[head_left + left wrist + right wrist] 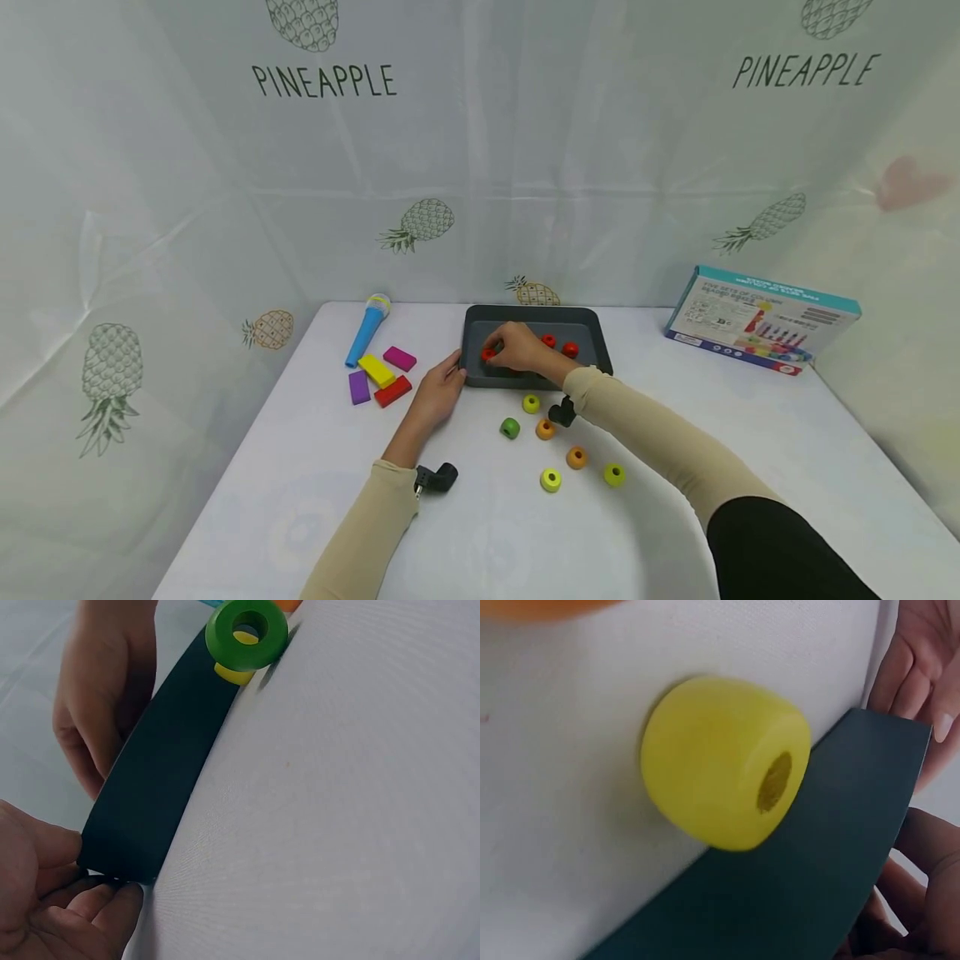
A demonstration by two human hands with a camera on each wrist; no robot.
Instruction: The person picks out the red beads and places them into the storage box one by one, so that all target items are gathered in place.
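A dark grey tray (pixel 588 329) lies at the back of the table. My left hand (pixel 437 393) grips its near left corner, thumb at the rim and fingers against the outer wall, as the left wrist view also shows. Over the tray's left part my right hand (pixel 522 347) reaches in and pinches a red bead (pixel 488 355) in its fingertips. Two more red beads, one (pixel 549 340) behind the other (pixel 570 350), lie in the tray to the right of that hand. The tray wall (pixel 161 757) hides the right fingertips in the left wrist view.
In front of the tray lie a green bead (pixel 510 428), orange beads (pixel 577 457) and several yellow beads (pixel 551 480). To the left are a toy microphone (pixel 367 330) and several coloured blocks (pixel 377 371). A printed box (pixel 761 321) stands at the back right.
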